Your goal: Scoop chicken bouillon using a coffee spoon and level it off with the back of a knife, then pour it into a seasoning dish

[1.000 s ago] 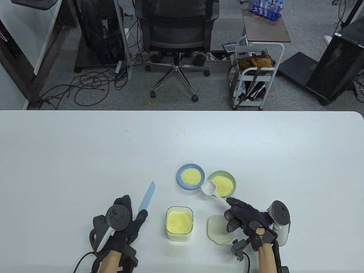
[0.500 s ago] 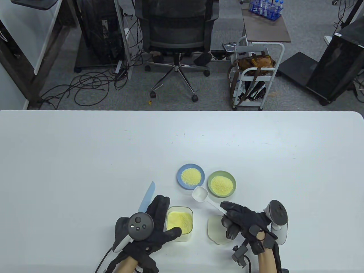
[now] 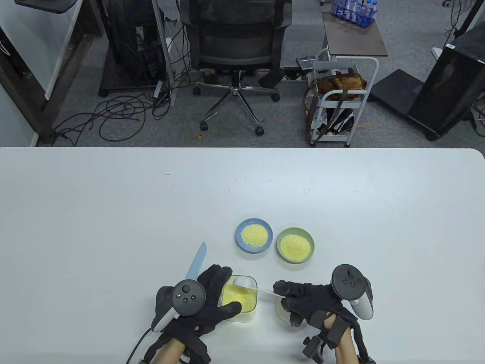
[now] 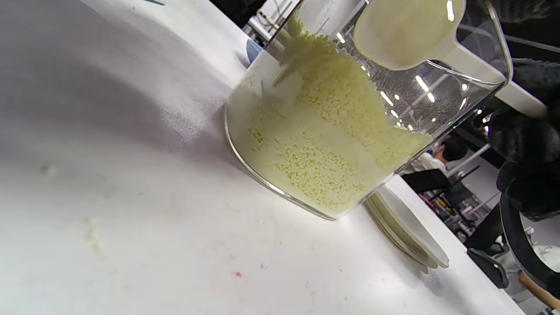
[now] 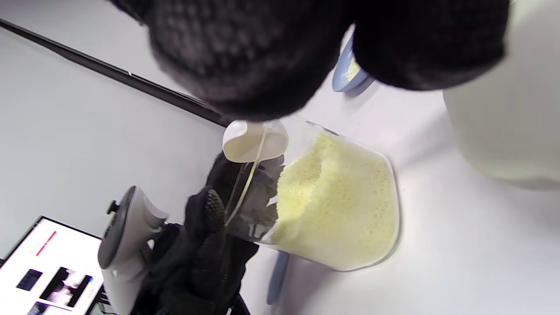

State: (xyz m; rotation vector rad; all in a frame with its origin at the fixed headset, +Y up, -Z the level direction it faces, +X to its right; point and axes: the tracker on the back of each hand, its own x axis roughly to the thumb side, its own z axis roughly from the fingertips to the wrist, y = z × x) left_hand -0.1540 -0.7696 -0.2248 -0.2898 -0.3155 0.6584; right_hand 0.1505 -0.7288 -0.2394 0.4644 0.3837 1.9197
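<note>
Table view, contents by size.

Worktop [image 3: 113, 212]: white, spans the frame; all items sit toward its near edge, right of centre.

Left hand [image 3: 206, 303]: black glove, tracker on its back; fingers and thumb curled around the left side of the jar, gripping it.

Right hand [image 3: 307, 299]: black glove, tracker on its back; fingers pinch the spoon handle, reaching in from the jar's right.

Jar [image 3: 239, 298]: clear, square with rounded corners, close to the near edge; part-filled with yellow bouillon [image 3: 238, 297]. Left wrist view shows the granules banked up against one wall.

Lid [image 3: 280, 309]: pale, flat on the worktop just right of the jar, mostly hidden under the right hand.

Knife [image 3: 197, 261]: light blue blade, flat on the worktop left of the jar, tip pointing toward the far edge; handle end hidden by the left hand.

Blue dish [image 3: 254, 235]: beyond the jar, holding yellow granules.

Green dish [image 3: 295, 245]: just right of the blue dish, also holding granules.

Spoon [image 3: 244, 282]: white, bowl inside the jar's far right corner above the bouillon; right wrist view shows it turned on edge.
</note>
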